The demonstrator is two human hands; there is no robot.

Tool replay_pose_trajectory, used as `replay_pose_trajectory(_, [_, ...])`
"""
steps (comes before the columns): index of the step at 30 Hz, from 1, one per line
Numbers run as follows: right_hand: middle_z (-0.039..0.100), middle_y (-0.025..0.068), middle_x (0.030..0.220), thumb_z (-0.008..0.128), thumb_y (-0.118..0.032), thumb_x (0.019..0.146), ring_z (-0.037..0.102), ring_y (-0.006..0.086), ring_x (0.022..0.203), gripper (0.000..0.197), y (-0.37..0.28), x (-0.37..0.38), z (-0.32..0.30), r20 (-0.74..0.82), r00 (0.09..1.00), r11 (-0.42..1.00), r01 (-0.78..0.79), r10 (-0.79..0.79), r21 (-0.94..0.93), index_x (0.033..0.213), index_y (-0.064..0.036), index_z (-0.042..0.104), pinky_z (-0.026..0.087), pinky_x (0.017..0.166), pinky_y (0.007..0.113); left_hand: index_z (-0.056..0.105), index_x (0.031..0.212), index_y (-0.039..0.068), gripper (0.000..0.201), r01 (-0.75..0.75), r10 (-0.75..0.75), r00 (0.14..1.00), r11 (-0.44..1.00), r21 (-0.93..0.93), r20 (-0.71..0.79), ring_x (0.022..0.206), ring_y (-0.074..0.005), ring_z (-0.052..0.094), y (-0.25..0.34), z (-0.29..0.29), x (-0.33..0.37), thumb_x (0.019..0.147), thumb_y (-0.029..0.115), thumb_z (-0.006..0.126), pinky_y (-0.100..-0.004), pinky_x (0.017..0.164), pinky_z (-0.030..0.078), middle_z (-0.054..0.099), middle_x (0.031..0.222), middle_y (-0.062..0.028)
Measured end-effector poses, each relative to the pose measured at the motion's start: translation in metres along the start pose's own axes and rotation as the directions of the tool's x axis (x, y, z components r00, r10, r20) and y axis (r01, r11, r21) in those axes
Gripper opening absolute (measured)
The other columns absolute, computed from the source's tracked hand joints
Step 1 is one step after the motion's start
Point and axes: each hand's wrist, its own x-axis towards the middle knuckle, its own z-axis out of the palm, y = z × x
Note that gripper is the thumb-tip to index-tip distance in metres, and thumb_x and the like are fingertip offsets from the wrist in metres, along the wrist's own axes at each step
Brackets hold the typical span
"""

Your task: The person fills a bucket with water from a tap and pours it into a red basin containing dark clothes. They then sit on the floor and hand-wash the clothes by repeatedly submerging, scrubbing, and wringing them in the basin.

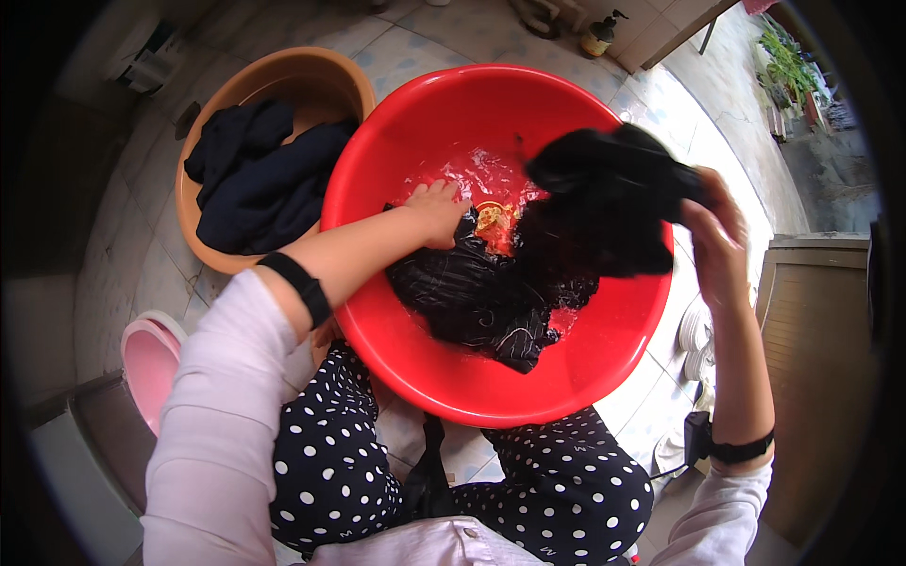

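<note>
A large red basin (604,363) stands before my knees with some water in it and a gold printed pattern on its bottom. Wet black clothing (462,288) lies crumpled in the water. My left hand (434,212) reaches over it from the left, palm down, fingers stretched and apart at the cloth's upper edge. On the right, my right hand (722,236) grips a bunched black garment (604,193) and holds it up over the basin's right side. This garment is blurred, and its lower part hangs toward the other cloth; whether the two are one piece I cannot tell.
An orange-brown basin (316,85) with dark navy clothes (274,179) stands at the far left, close against the red one. Left of me is a pink basin (151,363). A pump bottle (601,36) stands by the far wall; white shoes (696,340) sit at the right.
</note>
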Motion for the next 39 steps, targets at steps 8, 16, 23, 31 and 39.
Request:
replay_pose_trajectory(8, [0.038,0.0227,0.144,0.067,-0.025,0.081,0.039,0.0355,0.134,0.071,0.166,0.055,0.055,0.005,0.922,0.642,-0.265,0.386,-0.719,0.142,-0.0038,0.037,0.035,0.11,0.04,0.054,0.135,0.018,0.073,-0.059,0.077,0.934,0.996,-0.062,0.348,0.125,-0.0265,0.052,0.014,0.066,0.002,0.07,0.047,0.067,-0.0566,0.11,0.021,0.058,0.132,-0.0099])
replay_pose_trajectory(16, [0.023,0.0057,0.157,0.059,-0.058,0.081,0.019,0.0413,0.143,0.081,0.261,0.083,0.163,-0.145,0.869,0.497,-0.4,0.473,-0.77,0.148,-0.0197,0.033,0.023,0.108,0.066,0.061,0.127,0.012,0.058,-0.236,0.364,0.673,0.931,-0.278,0.644,0.125,-0.0318,0.051,0.074,0.098,-0.024,0.081,0.048,0.061,-0.0609,0.11,0.018,0.061,0.127,-0.0135])
replay_pose_trajectory(23, [0.039,0.0017,0.149,0.058,-0.053,0.086,0.022,0.0284,0.144,0.056,0.278,0.036,0.152,0.473,0.846,0.255,0.415,0.244,-0.873,0.128,-0.016,0.056,0.022,0.114,0.057,0.062,0.121,0.006,0.039,-0.227,0.406,0.882,0.81,-0.54,0.239,0.101,-0.0313,0.065,0.027,0.093,-0.009,0.087,0.024,0.057,-0.0358,0.088,0.05,0.067,0.108,-0.0181])
replay_pose_trajectory(31, [0.053,0.0069,0.135,0.064,-0.011,0.081,0.047,0.0271,0.128,0.048,0.194,-0.022,0.08,0.349,0.927,0.543,0.365,-0.137,-0.756,0.128,-0.0138,0.055,0.036,0.102,0.045,0.058,0.124,0.003,0.042,-0.075,0.175,0.973,0.857,-0.509,0.152,0.107,-0.0313,0.063,-0.018,0.086,-0.039,0.086,0.021,0.06,-0.0368,0.093,0.049,0.065,0.114,-0.0194])
replay_pose_trajectory(39, [0.061,0.0068,0.113,0.056,0.007,0.072,0.06,0.0259,0.099,0.045,0.144,-0.302,0.013,-0.027,1.0,0.419,-0.018,-0.016,-0.908,0.111,-0.0137,0.061,0.042,0.087,0.04,0.053,0.129,0.0,0.043,-0.213,0.293,0.946,0.883,-0.419,0.136,0.108,-0.0339,0.061,-0.02,0.094,-0.064,0.09,0.016,0.06,-0.0377,0.094,0.047,0.061,0.121,-0.0223])
